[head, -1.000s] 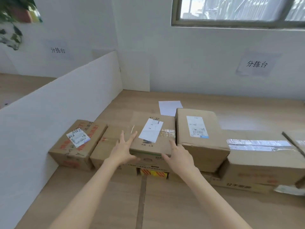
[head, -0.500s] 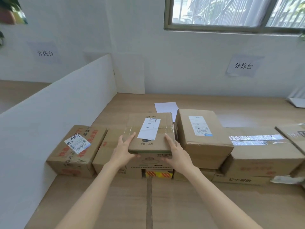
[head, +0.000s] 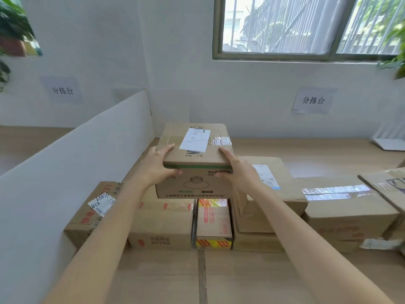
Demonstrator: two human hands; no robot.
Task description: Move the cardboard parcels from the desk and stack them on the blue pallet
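Gripping the parcel (head: 195, 183) at its near corners, the left hand (head: 156, 166) and right hand (head: 237, 171) have fingers curled on its top and thumbs on its front. It hangs just above the other parcels (head: 162, 224) on the worktop (head: 252, 277); no pallet is visible. Both hands hold only the near edge, so the far end may tip down and slip.
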